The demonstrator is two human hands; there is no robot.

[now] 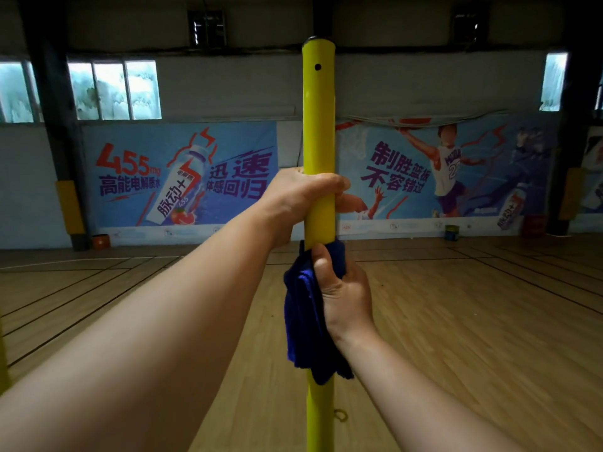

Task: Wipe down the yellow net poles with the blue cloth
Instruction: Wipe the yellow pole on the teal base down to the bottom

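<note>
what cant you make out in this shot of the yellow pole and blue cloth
Head view:
- Yellow metal pole: base cut off by bottom edge.
- Pole under blue cloth: hidden by cloth and right hand.
- Left hand fingertips: behind pole.
- Small ring near pole: too small to identify.

Left hand [303, 197] above cloth-wrapped right hand [342, 288] on pole [319, 125].

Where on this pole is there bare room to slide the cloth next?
Bare pole runs from the left hand up to the capped top, and again below the cloth toward the floor. Crowded: the middle, where the right hand grips the cloth just under the left.
</note>
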